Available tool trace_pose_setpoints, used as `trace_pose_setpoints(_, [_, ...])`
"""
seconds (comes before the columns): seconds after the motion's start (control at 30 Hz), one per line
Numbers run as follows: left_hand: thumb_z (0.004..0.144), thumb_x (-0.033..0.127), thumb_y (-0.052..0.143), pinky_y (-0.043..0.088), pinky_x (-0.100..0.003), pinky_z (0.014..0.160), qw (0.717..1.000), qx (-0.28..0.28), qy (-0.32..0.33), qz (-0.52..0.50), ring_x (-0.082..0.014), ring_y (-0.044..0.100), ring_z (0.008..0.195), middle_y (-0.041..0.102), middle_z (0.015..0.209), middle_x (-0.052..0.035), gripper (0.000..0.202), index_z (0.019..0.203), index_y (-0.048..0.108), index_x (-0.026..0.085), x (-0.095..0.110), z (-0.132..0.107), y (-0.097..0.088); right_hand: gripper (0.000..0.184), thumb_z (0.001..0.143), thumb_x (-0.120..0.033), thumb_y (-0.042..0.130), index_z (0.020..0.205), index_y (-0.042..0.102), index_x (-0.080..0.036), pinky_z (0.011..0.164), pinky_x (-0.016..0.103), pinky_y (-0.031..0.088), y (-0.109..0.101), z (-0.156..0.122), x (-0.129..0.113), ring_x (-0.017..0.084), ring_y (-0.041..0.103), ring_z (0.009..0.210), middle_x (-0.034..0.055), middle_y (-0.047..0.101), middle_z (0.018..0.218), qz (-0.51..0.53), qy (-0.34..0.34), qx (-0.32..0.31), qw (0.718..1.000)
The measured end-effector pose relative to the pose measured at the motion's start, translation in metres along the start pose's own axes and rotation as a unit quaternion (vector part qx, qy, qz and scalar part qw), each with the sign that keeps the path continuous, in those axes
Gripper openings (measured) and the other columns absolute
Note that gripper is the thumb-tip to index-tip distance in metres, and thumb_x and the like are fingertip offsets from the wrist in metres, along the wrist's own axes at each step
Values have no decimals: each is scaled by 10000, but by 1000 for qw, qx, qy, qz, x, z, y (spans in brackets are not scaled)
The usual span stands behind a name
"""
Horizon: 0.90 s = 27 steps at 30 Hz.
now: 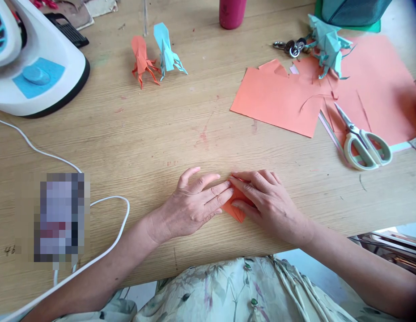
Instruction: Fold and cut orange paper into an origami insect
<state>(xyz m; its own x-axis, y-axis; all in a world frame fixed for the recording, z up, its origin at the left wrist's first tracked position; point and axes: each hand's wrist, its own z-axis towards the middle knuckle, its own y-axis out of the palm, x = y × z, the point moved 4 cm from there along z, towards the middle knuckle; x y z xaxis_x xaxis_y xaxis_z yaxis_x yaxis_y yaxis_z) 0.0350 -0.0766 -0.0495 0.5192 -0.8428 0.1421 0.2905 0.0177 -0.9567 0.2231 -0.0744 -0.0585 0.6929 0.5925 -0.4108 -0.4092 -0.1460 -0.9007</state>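
A small folded piece of orange paper point(235, 208) lies on the wooden table point(134, 143) near its front edge. My left hand point(194, 203) rests flat beside it, fingers stretched out, the fingertips touching the paper's left side. My right hand point(261, 199) lies over the paper from the right, fingers extended and pressing it down. The fingertips of both hands meet above the paper. Most of the paper is hidden under my right hand.
Orange paper sheets point(282, 96) and scissors point(362, 141) lie at the right. An orange point(142, 60) and a blue point(166, 51) origami figure stand at the back, another blue one point(328, 44) with keys point(290, 47). A white appliance point(33, 62), cable point(104, 210), pink bottle point(232, 13).
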Motion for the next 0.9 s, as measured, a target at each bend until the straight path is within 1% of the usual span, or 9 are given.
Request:
trace_pose_setpoints(0.13, [998,210,512,199,-492,1177,1000,-1,10,0,-228,544,1248,670,1354,-40,366,1358,573,188,1,0,-1,425,1009,-381,531,1364,584,-154,885,444,450,0,0,1,278,574,1066,146,625,1338,4,5,-11,1000])
trace_pose_setpoints(0.27, [1000,197,489,193,-503,1172,999,-8,-16,-35,-235,563,1191,696,1313,-51,375,1369,554,172,-2,-2,1,433,997,-365,556,1376,584,-156,879,452,456,0,0,1,279,571,1062,147,631,1322,9,9,-15,1000])
trace_pose_setpoints(0.37, [994,184,492,203,-509,1164,997,-18,-36,-62,-226,581,1137,717,1271,-50,381,1371,548,182,-5,-2,3,422,997,-358,557,1365,597,-157,880,451,456,0,1,1,278,569,1058,147,635,1312,10,10,-16,1000])
trace_pose_setpoints(0.43, [995,190,491,203,-513,1160,996,-20,-41,-73,-228,578,1136,724,1256,-43,380,1370,547,189,-7,-1,2,421,1000,-354,552,1362,600,-145,884,451,453,0,1,0,279,567,1058,150,633,1315,5,7,-16,1000])
trace_pose_setpoints(0.6, [1000,189,487,182,-505,1169,998,-7,-23,-57,-231,564,1192,702,1302,-37,366,1359,557,206,-4,-4,-2,413,993,-352,563,1354,608,-157,869,444,450,0,1,0,278,570,1044,151,629,1315,-5,6,-12,1000])
trace_pose_setpoints(0.7, [989,165,501,193,-502,1172,999,-2,-17,-45,-215,591,1134,707,1295,-37,365,1347,566,198,-3,-4,-3,408,994,-360,562,1357,606,-180,870,447,446,0,1,0,279,568,1051,141,626,1321,-3,3,-11,1000])
trace_pose_setpoints(0.8, [978,150,509,214,-514,1165,999,3,-10,-32,-212,615,1056,737,1234,-31,364,1332,579,199,-4,-3,-2,409,997,-359,557,1357,602,-171,865,443,441,0,1,0,278,564,1062,140,626,1324,-5,0,-10,1000])
trace_pose_setpoints(0.9, [972,145,517,217,-524,1164,1000,4,-7,-28,-217,619,1050,751,1201,-23,360,1322,588,197,-4,-1,-3,401,1001,-355,552,1344,607,-156,860,437,437,0,1,0,276,559,1060,139,629,1324,-9,0,-7,1000])
